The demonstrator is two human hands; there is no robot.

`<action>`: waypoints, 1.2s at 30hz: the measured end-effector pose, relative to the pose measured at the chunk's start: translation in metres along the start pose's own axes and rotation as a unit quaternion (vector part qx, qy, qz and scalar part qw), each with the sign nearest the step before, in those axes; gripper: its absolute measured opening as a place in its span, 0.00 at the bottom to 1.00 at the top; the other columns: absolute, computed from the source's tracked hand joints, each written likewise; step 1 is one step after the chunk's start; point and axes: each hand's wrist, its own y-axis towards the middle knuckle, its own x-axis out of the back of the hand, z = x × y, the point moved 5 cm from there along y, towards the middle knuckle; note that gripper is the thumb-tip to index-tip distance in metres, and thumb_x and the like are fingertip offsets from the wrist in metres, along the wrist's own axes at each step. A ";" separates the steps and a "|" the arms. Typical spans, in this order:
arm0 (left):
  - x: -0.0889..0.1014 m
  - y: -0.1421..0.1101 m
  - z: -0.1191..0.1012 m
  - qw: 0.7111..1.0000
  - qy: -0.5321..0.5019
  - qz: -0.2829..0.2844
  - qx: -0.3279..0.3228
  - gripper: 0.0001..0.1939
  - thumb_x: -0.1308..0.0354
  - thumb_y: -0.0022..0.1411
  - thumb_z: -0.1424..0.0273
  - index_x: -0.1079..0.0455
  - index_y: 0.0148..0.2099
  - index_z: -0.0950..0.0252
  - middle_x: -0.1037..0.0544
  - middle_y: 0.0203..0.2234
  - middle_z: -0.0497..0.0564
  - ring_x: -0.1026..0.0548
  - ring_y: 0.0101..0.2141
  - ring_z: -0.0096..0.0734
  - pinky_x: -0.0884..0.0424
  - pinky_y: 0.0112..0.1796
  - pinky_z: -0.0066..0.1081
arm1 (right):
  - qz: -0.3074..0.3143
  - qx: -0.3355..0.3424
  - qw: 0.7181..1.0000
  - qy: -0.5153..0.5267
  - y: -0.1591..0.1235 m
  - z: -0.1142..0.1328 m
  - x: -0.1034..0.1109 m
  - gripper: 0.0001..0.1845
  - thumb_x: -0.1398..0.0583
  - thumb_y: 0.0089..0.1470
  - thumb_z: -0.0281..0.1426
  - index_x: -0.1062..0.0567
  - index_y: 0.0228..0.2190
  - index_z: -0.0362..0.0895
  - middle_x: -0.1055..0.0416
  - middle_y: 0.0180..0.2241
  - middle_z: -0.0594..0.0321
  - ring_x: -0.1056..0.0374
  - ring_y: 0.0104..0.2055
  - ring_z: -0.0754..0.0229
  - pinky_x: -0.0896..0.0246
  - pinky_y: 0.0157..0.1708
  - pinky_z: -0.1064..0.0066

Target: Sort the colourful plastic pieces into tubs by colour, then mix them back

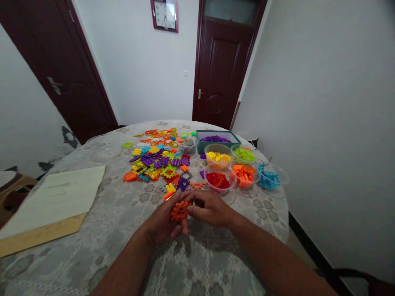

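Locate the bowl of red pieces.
In the head view, the red-piece bowl sits right of centre, beyond the right hand, left of the orange-piece bowl.

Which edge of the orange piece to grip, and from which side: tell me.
Pinch the orange piece by its right edge, coming from the right, thumb on its face. It looks flat, with notched edges, so a pinch should hold; the left hand cradles its left side, and the right hand is at the right edge.
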 end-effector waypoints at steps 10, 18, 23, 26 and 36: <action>0.040 -0.015 -0.051 0.920 0.102 -0.259 -0.275 0.27 0.32 0.58 0.54 0.24 0.53 0.67 0.18 0.34 0.54 0.25 0.26 0.29 0.32 0.23 0.26 | -0.378 -0.020 0.916 -0.131 -0.018 -0.009 0.117 0.18 0.39 0.64 0.37 0.22 0.53 0.47 0.22 0.41 0.61 0.29 0.37 0.59 0.32 0.40 0.68; 0.049 -0.021 -0.059 0.749 0.458 -0.392 -0.275 0.20 0.37 0.63 0.57 0.24 0.53 0.61 0.17 0.46 0.57 0.20 0.45 0.48 0.25 0.47 0.42 | -0.459 -0.196 0.773 -0.392 -0.055 -0.044 0.204 0.22 0.49 0.62 0.31 0.20 0.48 0.39 0.20 0.48 0.45 0.27 0.50 0.45 0.37 0.54 0.59; 0.051 -0.019 -0.052 0.665 0.582 -0.361 -0.297 0.19 0.40 0.64 0.63 0.26 0.56 0.62 0.20 0.52 0.62 0.24 0.56 0.55 0.33 0.60 0.53 | -0.442 -0.209 0.722 -0.490 -0.063 -0.063 0.212 0.21 0.49 0.59 0.30 0.19 0.45 0.38 0.20 0.43 0.43 0.27 0.47 0.43 0.37 0.52 0.54; 0.052 -0.015 -0.043 0.643 0.636 -0.324 -0.275 0.25 0.38 0.65 0.61 0.28 0.61 0.64 0.23 0.57 0.66 0.28 0.60 0.58 0.37 0.63 0.55 | -0.466 -0.117 0.713 -0.510 -0.057 -0.054 0.206 0.20 0.48 0.56 0.26 0.20 0.43 0.38 0.20 0.45 0.43 0.28 0.51 0.43 0.39 0.57 0.51; 0.042 -0.007 -0.022 0.605 0.742 -0.260 -0.126 0.57 0.21 0.47 0.53 0.40 0.75 0.57 0.35 0.68 0.65 0.38 0.68 0.61 0.41 0.66 0.52 | -0.155 0.145 0.884 -0.416 -0.010 0.006 0.018 0.24 0.46 0.60 0.20 0.23 0.54 0.43 0.23 0.57 0.50 0.27 0.59 0.53 0.30 0.59 0.60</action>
